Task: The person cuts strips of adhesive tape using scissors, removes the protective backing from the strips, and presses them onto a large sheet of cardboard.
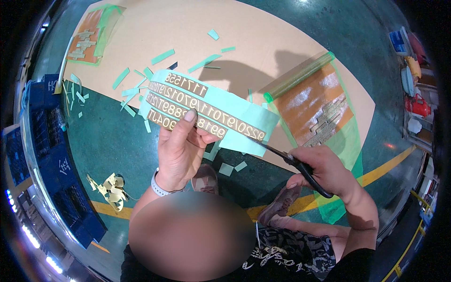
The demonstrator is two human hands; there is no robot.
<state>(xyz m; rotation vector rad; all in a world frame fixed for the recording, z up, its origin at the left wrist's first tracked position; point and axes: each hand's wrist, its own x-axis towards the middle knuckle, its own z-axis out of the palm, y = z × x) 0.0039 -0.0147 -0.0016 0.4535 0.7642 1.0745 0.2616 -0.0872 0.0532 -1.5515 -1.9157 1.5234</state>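
Observation:
A mint-green sheet (225,98) carries tan strips of reversed numbers and letters. It is pinched at its lower left between the thumb and fingers of my left hand (181,150), thumb on top. My right hand (324,164) is closed round the dark handles of a pair of scissors (289,159). The blades point up and left, and their tips meet the sheet's lower right part, near the end of a strip. The sheet has a stepped lower edge there. I cannot tell how far the blades are closed.
Green offcuts (163,57) lie scattered on the brown board (155,19) and the green floor. An orange panel with green tape (324,103) lies at right, another (87,42) at far left. Blue crates (66,164) stand left, near crumpled yellowish scraps (112,188); a red container (417,106) stands right.

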